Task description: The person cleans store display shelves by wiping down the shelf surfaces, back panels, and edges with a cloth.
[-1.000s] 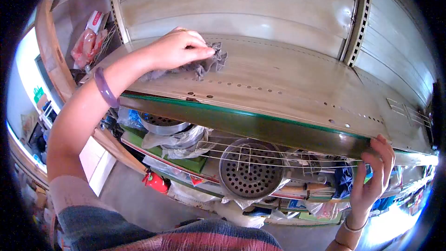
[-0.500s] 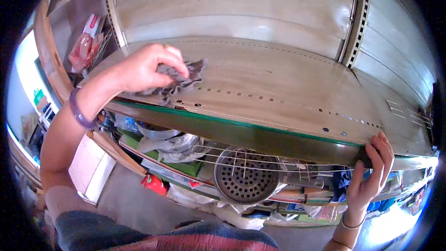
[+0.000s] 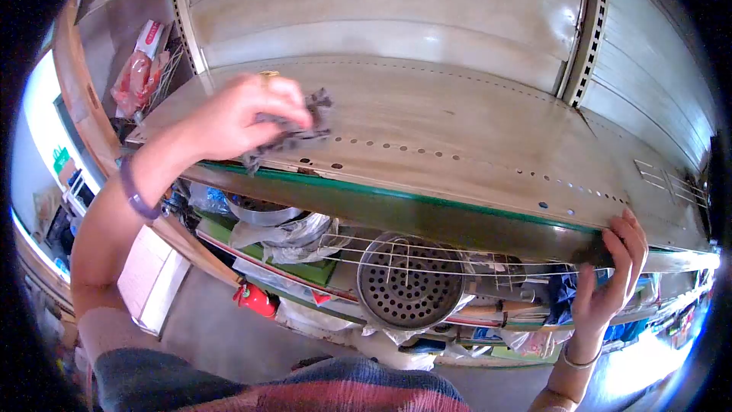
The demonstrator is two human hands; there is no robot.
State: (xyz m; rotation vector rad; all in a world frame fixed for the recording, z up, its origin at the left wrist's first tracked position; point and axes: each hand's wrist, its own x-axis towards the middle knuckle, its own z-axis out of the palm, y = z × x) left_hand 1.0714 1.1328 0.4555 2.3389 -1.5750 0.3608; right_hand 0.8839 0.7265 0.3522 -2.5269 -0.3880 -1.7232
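My left hand (image 3: 263, 111) is closed around a crumpled grey-brown cloth (image 3: 316, 118), near the left front of a beige metal shelf (image 3: 473, 133). The cloth lies against or just over the surface, beside a row of round holes; part of it is hidden by my fingers. At the right, my right hand (image 3: 616, 267) grips the shelf's front edge (image 3: 427, 217), fingers on top and thumb below. A green strip runs along that edge.
Below are a round perforated metal pan (image 3: 412, 282), a wire rack (image 3: 358, 252) and plastic-wrapped items (image 3: 282, 240) on a lower shelf. A red object (image 3: 255, 300) hangs near the wooden post. Bagged goods (image 3: 137, 80) sit at the far left, a small wire rack (image 3: 671, 183) at the right.
My left hand and the cloth have shifted slightly left along the shelf. The right hand keeps its hold on the edge. The view has moved a little.
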